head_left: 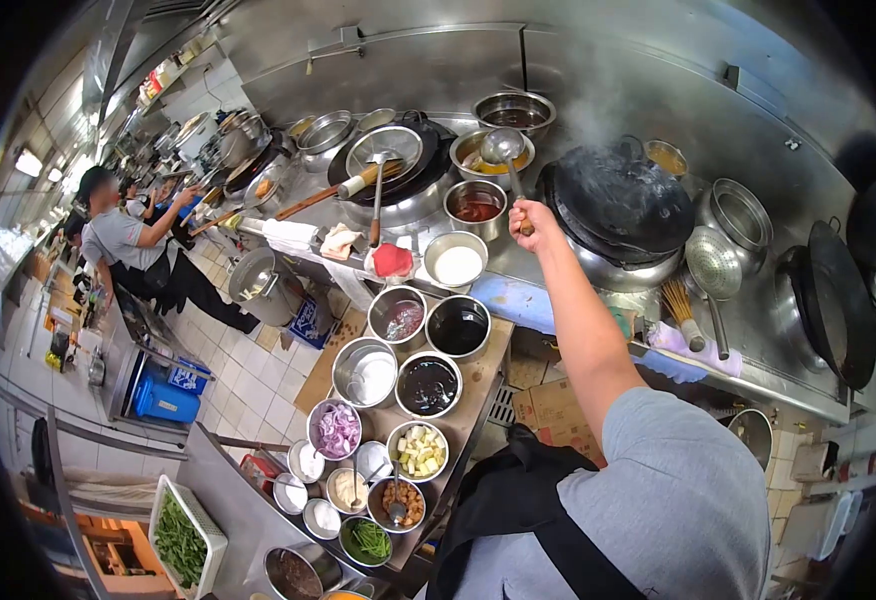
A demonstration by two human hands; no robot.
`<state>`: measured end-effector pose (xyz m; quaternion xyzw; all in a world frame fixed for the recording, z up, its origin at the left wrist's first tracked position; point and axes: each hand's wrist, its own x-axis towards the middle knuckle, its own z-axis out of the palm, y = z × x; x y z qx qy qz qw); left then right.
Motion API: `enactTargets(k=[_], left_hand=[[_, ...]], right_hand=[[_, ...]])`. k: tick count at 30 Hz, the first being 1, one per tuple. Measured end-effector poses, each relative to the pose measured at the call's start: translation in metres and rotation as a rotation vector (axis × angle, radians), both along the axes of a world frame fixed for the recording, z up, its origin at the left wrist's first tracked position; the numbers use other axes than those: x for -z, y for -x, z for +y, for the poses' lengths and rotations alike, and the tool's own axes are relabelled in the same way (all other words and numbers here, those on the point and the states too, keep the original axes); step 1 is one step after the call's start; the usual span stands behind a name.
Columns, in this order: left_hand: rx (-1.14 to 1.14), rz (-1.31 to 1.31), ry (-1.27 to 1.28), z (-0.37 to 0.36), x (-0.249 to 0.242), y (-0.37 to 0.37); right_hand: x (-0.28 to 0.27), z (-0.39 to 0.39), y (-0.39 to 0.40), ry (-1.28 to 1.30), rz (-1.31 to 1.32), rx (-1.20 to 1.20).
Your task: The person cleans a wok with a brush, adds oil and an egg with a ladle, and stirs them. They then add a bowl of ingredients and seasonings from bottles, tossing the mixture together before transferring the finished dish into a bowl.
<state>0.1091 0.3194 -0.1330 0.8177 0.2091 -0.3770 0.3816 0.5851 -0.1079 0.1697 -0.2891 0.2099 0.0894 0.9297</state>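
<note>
One bare right hand [536, 222] gripping the wood-ended handle of a long steel ladle [504, 147], its bowl over a round steel basin [459, 163] of yellowish liquid, beside a black metal wok [623, 205] giving off vapour; left hand unseen, state unclear.

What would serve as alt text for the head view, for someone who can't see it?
The wearer's right hand holds a ladle beside a steaming black wok in a kitchen. Nearby, metal bowls hold dark sauce, purple onion and greens; a co-worker stands further left.
</note>
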Motion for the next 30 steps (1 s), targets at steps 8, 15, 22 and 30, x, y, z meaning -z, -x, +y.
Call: enactTargets(k=[8, 15, 22, 30], left_hand=[[0.072, 0.003, 0.015, -0.002, 0.006, -0.017], [0.120, -0.014, 0.033, -0.006, 0.011, -0.022], [0.127, -0.033, 0.042, -0.006, 0.021, -0.010], [0.026, -0.097, -0.003, -0.016, 0.038, 0.048]], right_hand=[[-0.012, -0.053, 0.104, -0.144, -0.189, 0.190], [0.005, -0.154, 0.178, -0.138, -0.119, 0.207], [-0.012, -0.148, 0.249, 0.508, 0.026, 0.418], [-0.020, -0.201, 0.282, -0.535, -0.456, 0.183]])
